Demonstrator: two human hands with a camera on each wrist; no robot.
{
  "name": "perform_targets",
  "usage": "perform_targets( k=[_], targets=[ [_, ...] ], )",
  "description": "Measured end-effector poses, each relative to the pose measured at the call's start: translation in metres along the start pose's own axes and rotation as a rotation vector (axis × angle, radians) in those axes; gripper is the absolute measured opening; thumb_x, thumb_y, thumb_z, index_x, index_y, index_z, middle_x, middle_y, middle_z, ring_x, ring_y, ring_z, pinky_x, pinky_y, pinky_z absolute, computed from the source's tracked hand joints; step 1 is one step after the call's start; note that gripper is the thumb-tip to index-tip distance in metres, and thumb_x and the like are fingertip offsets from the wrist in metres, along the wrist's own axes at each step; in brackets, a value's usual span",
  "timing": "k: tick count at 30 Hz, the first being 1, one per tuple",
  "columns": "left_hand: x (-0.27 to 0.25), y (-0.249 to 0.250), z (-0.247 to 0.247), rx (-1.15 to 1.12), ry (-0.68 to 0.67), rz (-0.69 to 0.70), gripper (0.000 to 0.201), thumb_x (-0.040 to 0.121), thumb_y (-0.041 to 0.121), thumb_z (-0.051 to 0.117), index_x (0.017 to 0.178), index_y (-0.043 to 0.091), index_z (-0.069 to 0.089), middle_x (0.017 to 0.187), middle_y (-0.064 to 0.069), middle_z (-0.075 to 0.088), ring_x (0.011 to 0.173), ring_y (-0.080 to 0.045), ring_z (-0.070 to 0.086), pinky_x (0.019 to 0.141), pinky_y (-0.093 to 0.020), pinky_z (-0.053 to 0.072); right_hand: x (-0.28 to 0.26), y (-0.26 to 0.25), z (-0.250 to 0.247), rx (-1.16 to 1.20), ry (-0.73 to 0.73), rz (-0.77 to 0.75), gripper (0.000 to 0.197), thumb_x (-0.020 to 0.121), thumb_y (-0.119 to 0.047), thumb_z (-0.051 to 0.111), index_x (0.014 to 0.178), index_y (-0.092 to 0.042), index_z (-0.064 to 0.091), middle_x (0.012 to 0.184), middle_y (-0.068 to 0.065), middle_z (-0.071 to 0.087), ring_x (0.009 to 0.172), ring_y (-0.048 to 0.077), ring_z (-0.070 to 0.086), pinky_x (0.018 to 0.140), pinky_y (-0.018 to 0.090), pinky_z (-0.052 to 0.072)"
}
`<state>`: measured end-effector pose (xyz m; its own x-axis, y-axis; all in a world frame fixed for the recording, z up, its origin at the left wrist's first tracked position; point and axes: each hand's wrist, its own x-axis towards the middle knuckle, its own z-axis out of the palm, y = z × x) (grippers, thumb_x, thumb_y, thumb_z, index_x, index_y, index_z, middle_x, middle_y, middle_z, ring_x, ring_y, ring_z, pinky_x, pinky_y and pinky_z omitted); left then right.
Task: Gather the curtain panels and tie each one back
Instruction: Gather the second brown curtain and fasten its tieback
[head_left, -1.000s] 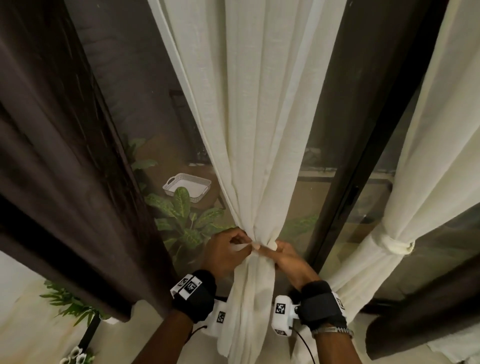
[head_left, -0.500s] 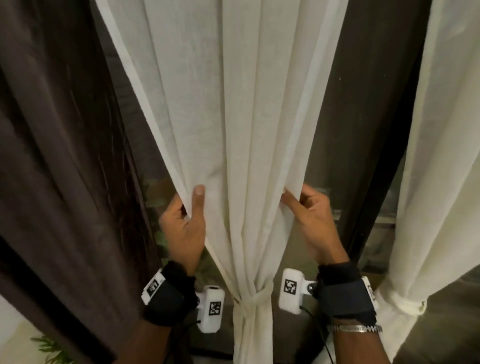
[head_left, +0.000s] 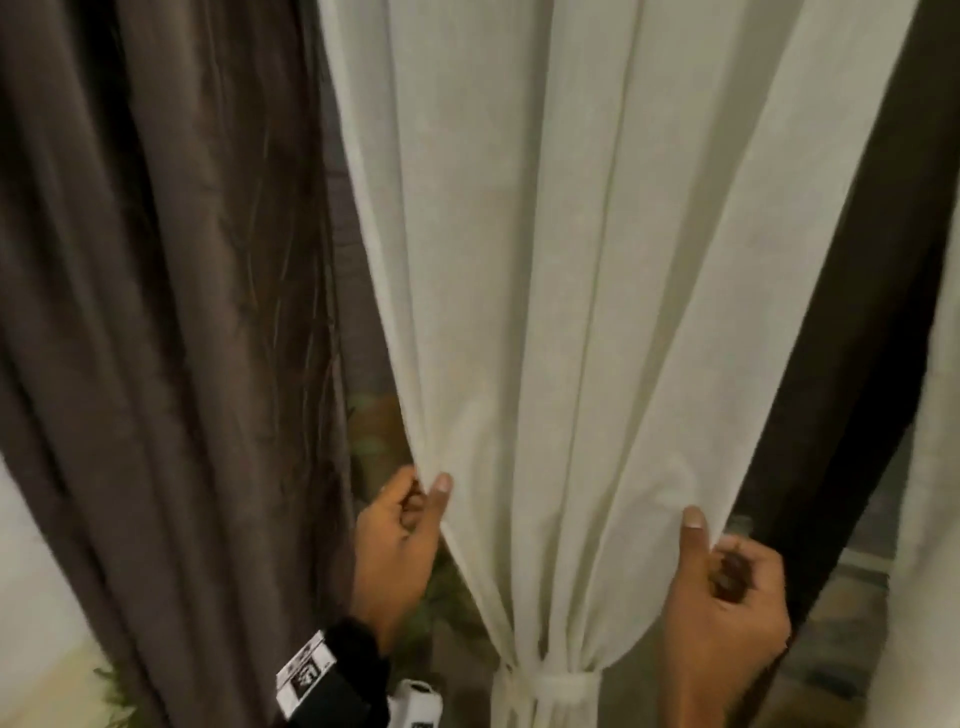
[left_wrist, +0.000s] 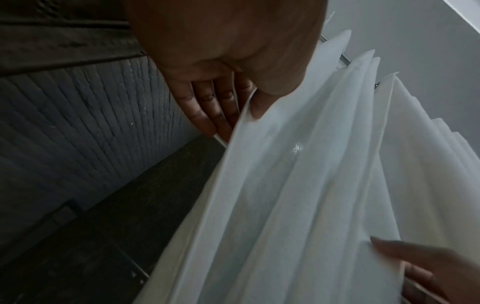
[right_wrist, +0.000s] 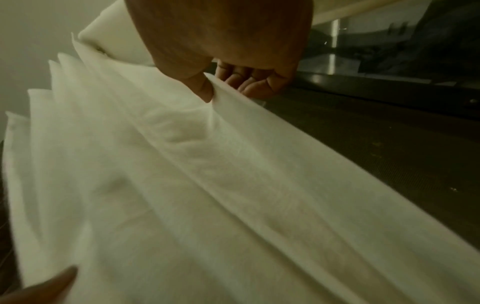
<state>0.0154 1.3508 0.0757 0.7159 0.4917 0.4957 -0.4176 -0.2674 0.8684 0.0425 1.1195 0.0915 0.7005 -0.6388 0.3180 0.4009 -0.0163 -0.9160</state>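
A white sheer curtain panel hangs in the middle of the head view, cinched low down by a white tie-back. My left hand pinches the panel's left edge between thumb and fingers, above the tie. My right hand pinches the right edge at about the same height. In the left wrist view the left hand holds the curtain panel with its thumb on the front face. The right wrist view shows the right hand pinching a fold of the curtain panel.
A dark brown drape hangs to the left of the sheer panel. Another white sheer panel shows at the right edge. A dark window frame and glass lie behind the curtains, with green leaves seen through the gap.
Both hands left the tie-back, rose and took the panel's two side edges. Since half a second ago they have spread wider apart, and the view has tilted up.
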Motion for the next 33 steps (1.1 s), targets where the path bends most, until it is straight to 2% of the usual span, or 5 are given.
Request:
perform_targets(
  k=[7,15,20,27,33],
  targets=[
    [-0.04,-0.021,-0.041,0.102,-0.002,-0.002,0.013,0.101,0.01,0.071,0.109,0.02,0.074,0.101,0.012,0.08,0.094,-0.006,0.077,0.084,-0.016,0.059,-0.128,0.029,0.011,-0.116,-0.352,-0.48,0.028,0.095,-0.031,0.074,0.076,-0.011,0.065,0.07,-0.001,0.063,0.058,0.02,0.06,0.062,0.035,0.052],
    [-0.059,-0.045,-0.164,0.373,0.528,0.189,0.011,0.096,0.027,0.075,0.101,0.021,0.068,0.087,0.005,0.069,0.079,-0.005,0.066,0.071,-0.016,0.053,-0.225,0.061,0.097,-0.21,-0.97,-0.077,0.042,0.08,-0.076,0.071,0.107,-0.044,0.073,0.107,-0.027,0.072,0.104,-0.002,0.068,0.086,0.028,0.062],
    [-0.042,-0.065,-0.207,0.438,0.357,-0.044,0.04,0.09,0.028,0.085,0.123,0.034,0.063,0.118,0.011,0.066,0.11,-0.005,0.066,0.096,-0.03,0.058,-0.271,0.035,0.14,-0.165,-0.925,0.08,0.098,0.071,-0.075,0.079,0.154,-0.055,0.029,0.153,-0.028,0.034,0.135,-0.028,0.029,0.097,-0.002,0.036],
    [-0.047,-0.092,-0.201,0.375,-0.128,0.154,0.032,0.101,0.023,0.066,0.133,0.021,0.073,0.132,-0.001,0.075,0.124,-0.018,0.071,0.106,-0.044,0.057,-0.298,0.041,0.173,-0.398,-0.717,-0.116,0.101,0.079,-0.083,0.064,0.162,-0.032,0.034,0.167,-0.009,0.026,0.156,0.015,0.019,0.124,0.044,0.027],
    [-0.016,-0.103,-0.249,0.346,0.411,0.169,0.024,0.092,0.028,0.072,0.112,0.016,0.077,0.113,-0.002,0.072,0.108,-0.006,0.067,0.097,-0.024,0.054,-0.258,0.064,0.184,-0.393,-0.711,0.131,0.055,0.089,-0.053,0.052,0.132,-0.02,0.062,0.13,0.006,0.053,0.123,0.031,0.054,0.107,0.048,0.047]
  ],
)
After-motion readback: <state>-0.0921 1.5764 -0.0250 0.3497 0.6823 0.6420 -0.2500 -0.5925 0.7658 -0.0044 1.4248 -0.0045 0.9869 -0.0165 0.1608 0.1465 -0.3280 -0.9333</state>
